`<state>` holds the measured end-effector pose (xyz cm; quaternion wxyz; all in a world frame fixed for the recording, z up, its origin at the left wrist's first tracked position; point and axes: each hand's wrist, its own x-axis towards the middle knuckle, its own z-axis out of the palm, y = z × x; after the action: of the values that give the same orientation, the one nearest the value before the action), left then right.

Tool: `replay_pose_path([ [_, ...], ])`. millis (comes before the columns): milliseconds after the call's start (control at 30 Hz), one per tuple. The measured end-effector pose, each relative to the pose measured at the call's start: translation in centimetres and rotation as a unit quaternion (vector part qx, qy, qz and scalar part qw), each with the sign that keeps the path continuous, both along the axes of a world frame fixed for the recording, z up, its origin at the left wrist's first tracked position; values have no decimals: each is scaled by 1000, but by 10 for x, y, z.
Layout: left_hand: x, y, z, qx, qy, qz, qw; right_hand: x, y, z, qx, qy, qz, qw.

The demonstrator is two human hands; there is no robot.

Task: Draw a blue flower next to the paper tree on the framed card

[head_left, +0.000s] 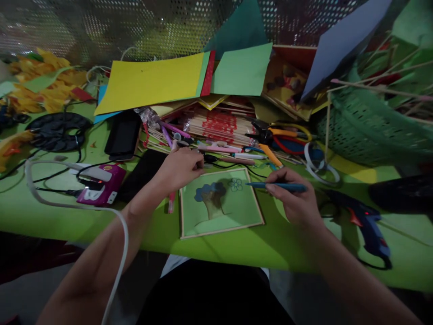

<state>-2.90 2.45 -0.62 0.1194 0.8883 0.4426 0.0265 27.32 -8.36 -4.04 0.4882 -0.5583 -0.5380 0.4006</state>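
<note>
No readable text, brand or number anywhere in view. Checked the likely carriers: green card (240, 213) has drawn linework only, a tree and a flower, no letters or digits I can make out. Blue marker (292, 186): barrel print not resolvable. Pens (226, 149) on the desk (155, 230): too small and dim. Stick bundle (219, 127) has red patterning, too blurred to tell whether it's lettering. Magenta power adapter (117, 179): pale patches, nothing legible. Phone (123, 134): screen dark. Glue gun (374, 232): small red light, pale marks on the body, unreadable.
</note>
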Motion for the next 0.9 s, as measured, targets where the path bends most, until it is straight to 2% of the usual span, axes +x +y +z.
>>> replay_pose_path([
  [300, -1, 1, -2, -8, -2, -9, 1000, -12, -4, 17, -4, -59, 16, 998],
  [633, -1, -1, 0, -17, -8, -13, 1000, -16, -3, 12, 13, -105, 24, 994],
  [900, 0, -3, -2, -13, -24, -9, 1000, -17, -3, 9, -4, -118, 29, 993],
])
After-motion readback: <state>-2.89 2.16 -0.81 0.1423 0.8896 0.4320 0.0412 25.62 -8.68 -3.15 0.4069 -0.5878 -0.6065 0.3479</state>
